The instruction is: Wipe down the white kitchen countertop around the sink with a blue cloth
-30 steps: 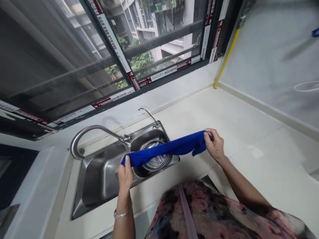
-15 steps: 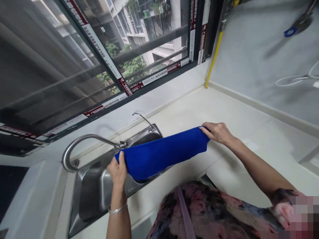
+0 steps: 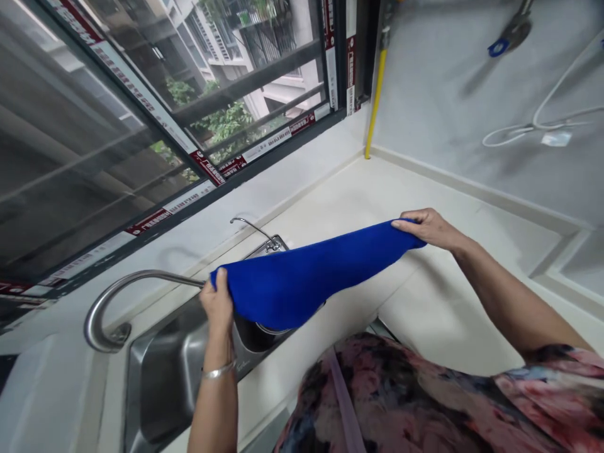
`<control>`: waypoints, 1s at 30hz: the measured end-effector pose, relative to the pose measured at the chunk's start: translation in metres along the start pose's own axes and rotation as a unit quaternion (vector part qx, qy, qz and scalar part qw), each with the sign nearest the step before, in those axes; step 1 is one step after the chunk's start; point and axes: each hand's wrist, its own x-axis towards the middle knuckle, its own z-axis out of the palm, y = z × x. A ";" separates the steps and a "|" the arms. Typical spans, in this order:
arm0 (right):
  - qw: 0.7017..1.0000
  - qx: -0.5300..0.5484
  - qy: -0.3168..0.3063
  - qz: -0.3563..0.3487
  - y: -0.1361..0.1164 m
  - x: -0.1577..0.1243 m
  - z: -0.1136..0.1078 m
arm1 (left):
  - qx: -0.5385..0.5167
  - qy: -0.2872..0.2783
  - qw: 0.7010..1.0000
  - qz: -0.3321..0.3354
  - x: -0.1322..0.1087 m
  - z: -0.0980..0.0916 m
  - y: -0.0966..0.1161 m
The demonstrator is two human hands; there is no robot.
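Note:
A plain blue cloth (image 3: 302, 274) is stretched between my two hands, in the air over the sink and the counter. My left hand (image 3: 218, 305) pinches its left corner, thumb on top, beside the large faucet. My right hand (image 3: 427, 228) grips the right end, higher and over the counter. The lower edge of the cloth hangs loose and sags most on the left. Part of the steel sink (image 3: 163, 365) is hidden behind the cloth and my left hand.
A large curved faucet (image 3: 141, 277) arches at the left, and a thin small tap (image 3: 255, 225) stands behind the cloth. The pale counter (image 3: 325, 204) runs along the window (image 3: 226, 126) to a yellow pipe (image 3: 376, 104) in the corner. A white cable (image 3: 538, 119) hangs on the right wall.
My right hand has moved right and slightly up with its end of the cloth. The cloth now slants more and its right part is bunched narrower. The view has turned slightly right.

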 end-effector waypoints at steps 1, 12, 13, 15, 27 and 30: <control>1.000 -0.001 -0.025 0.007 0.003 0.001 -0.002 | -0.018 -0.044 0.998 -0.028 0.001 0.008 -0.002; 0.963 -0.163 0.203 -0.075 0.026 0.039 -0.075 | 0.021 -0.092 0.984 0.150 0.043 0.087 0.059; 0.953 -0.182 0.224 -0.092 0.034 0.034 -0.077 | 0.032 -0.107 0.981 0.160 0.040 0.093 0.054; 0.940 -0.218 0.236 -0.118 0.059 0.013 -0.070 | 0.035 -0.158 0.973 0.161 0.025 0.104 0.031; 0.959 -0.228 0.167 -0.001 0.204 -0.171 0.066 | 0.066 -0.531 0.845 0.016 -0.094 0.115 -0.138; 0.965 -0.210 0.157 -0.003 0.206 -0.170 0.061 | 0.071 -0.507 0.859 0.018 -0.099 0.115 -0.135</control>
